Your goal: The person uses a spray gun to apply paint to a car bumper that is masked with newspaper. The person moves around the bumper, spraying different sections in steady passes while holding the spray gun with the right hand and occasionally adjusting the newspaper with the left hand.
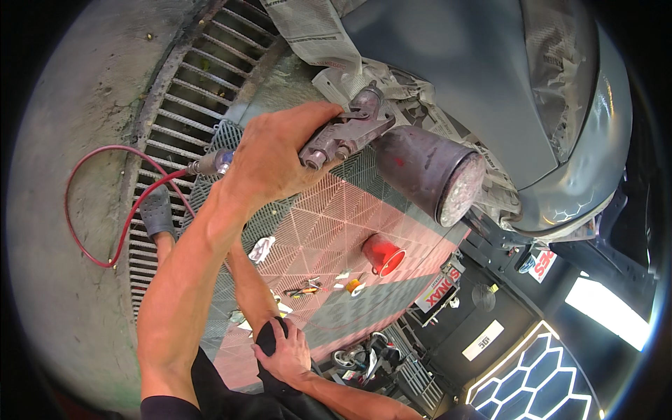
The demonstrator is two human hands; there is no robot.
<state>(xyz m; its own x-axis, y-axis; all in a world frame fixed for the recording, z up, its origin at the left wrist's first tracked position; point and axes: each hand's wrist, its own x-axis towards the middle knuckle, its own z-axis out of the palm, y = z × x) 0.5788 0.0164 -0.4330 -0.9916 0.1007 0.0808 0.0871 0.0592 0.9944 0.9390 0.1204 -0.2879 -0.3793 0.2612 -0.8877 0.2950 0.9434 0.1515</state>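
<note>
My left hand [269, 157] is closed round the handle of a metal spray gun [350, 136], with a finger lying along its trigger side. Dark stains cover the gun, and a dull purple-grey cup [423, 168] is fixed to it. From the fitting [213, 162] at the handle's end, a red hose [115, 241] loops away to the left. The gun's nozzle end points toward a grey car body panel [448, 63] edged with masking newspaper [315, 35]. My right hand [287, 353] rests on my bent knee over black cloth, holding nothing, its fingers apart.
A metal drain grate [185, 112] runs along the left beside bare concrete. On the red and grey floor tiles are a red bucket [383, 255], an orange roll [355, 287], several hand tools [304, 288] and a white cloth [261, 250]. A motorcycle [367, 357] stands farther back.
</note>
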